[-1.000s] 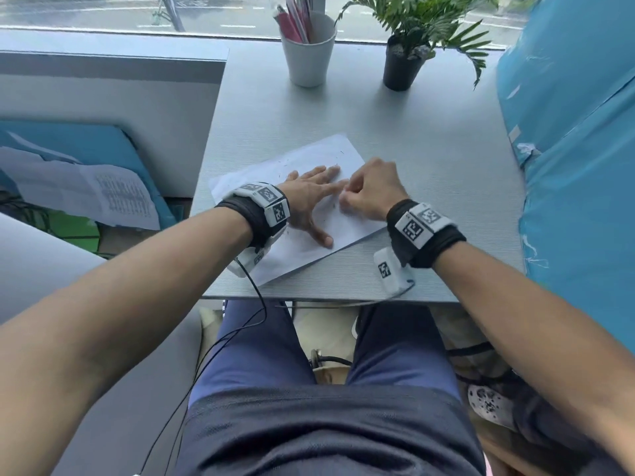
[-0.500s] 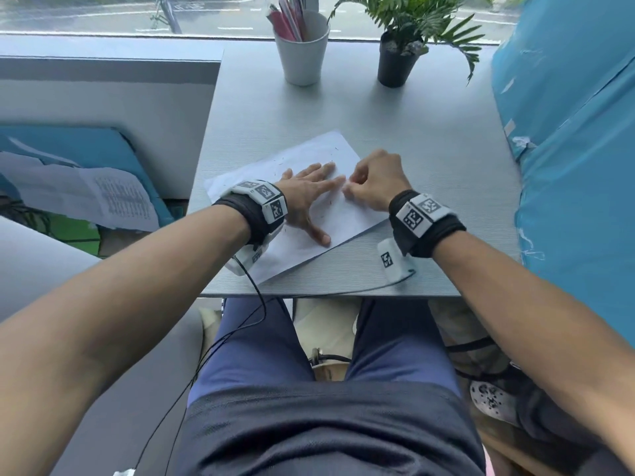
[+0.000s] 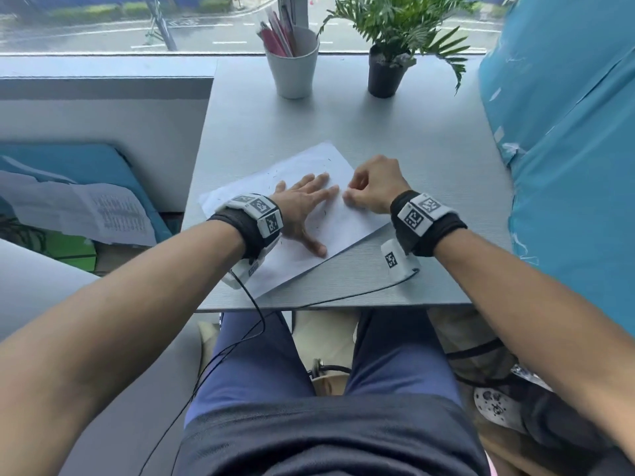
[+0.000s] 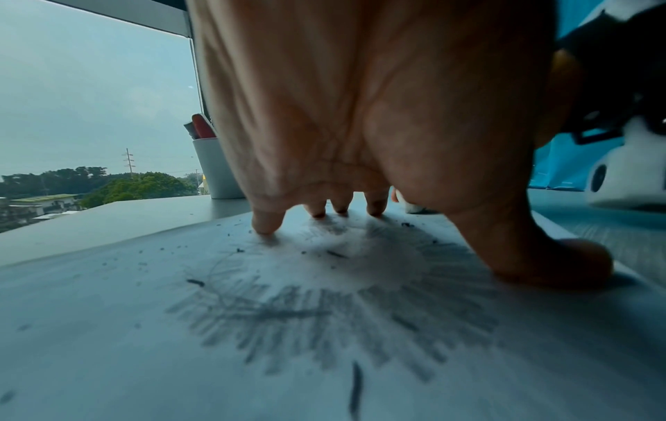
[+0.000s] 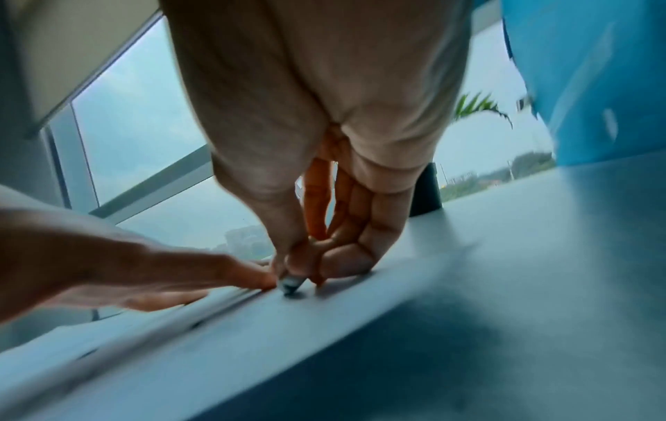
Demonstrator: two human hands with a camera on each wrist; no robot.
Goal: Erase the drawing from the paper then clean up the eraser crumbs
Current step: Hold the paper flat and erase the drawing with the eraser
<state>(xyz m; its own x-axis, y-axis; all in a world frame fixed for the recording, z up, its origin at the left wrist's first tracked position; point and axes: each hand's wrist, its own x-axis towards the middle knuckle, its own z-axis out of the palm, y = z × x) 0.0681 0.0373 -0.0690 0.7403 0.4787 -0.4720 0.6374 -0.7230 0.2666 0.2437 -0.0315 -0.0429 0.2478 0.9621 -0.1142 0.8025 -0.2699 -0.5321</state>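
The right hand (image 5: pixel 324 159) pinches a smudged eraser (image 5: pixel 291 282) onto the paper (image 5: pixel 252 341). Left fingers (image 5: pixel 252 275) touch it. The view is blurred.

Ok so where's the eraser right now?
The eraser is pinched in the right hand, its tip down on the paper just right of the left hand's fingertips; only the right wrist view shows it clearly.

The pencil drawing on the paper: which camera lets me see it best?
The left wrist view: the pencil drawing fills the paper under the left hand, its grey strokes and dark crumbs clear. The head view shows only faint specks on the sheet. The right wrist view is blurred and shows none of it.
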